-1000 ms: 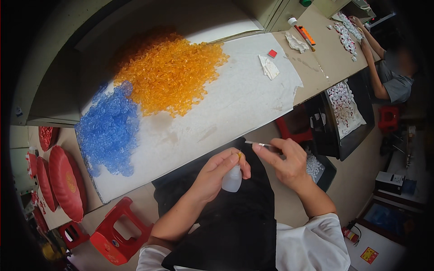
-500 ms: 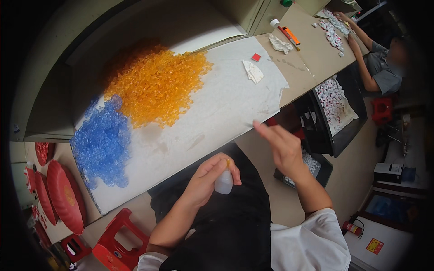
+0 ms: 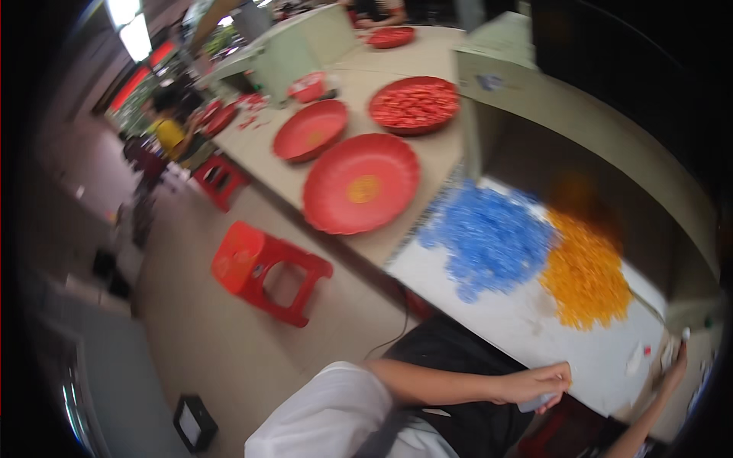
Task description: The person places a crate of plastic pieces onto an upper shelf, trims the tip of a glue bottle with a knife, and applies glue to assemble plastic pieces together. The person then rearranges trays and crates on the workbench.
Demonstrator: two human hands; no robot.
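Note:
My left hand is closed around a small translucent squeeze bottle, held over my dark apron by the near edge of the white-covered table. Its yellowish tip pokes out by the fingers. At the far right, my right hand reaches over the tan table part, its fingers beside a small white-capped item. Blur and small size hide whether they grip it. On the white sheet lie a pile of clear blue pieces and a pile of orange pieces. A small red square lies near a white paper scrap.
Left of the piles stand two empty red scalloped trays and a red tray full of red pieces. A red stool stands on the floor. A pale green shelf wall arches over the piles. Another person in yellow sits far left.
My view has swung left, bringing the trays and stool into sight. My right hand has gone from beside the table's front edge out to the white-capped item. The bottle stays in my left hand.

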